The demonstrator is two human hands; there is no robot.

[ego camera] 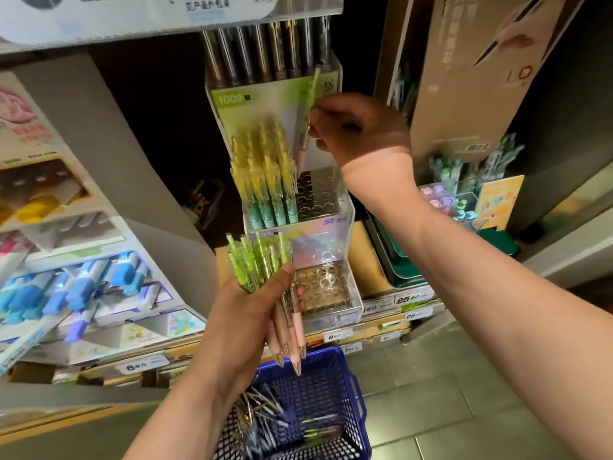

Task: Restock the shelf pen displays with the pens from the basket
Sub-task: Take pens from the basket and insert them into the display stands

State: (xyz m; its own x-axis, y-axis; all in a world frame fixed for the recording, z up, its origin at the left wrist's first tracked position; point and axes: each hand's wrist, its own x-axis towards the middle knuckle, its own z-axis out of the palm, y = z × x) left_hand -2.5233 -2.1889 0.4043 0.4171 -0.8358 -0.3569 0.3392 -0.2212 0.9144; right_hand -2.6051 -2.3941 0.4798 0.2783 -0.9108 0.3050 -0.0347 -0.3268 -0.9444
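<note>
Green-capped pens with pale pink barrels [262,260] are bunched in the left hand [245,313]. Its fingers [300,291] are curled round the bundle, and the pen tips point down just above the blue mesh basket [331,355]. More loose pens [258,423] lie in the basket's bottom. The right hand [361,134] is raised in front of the clear acrylic display stand [331,234] on the shelf. Its fingers [320,127] pinch a single green-and-pink pen [312,91], held nearly upright with its tip just above the middle tier's hole grid [318,194]. The right part of that grid shows open holes, and yellow-and-teal pens [265,174] stand packed in its left part. The lower tier's grid [323,287] shows open holes just beside the left hand. Dark-barrelled pens [262,51] line the top tier. Price tags [338,335] run along the shelf edge below the stand.
</note>
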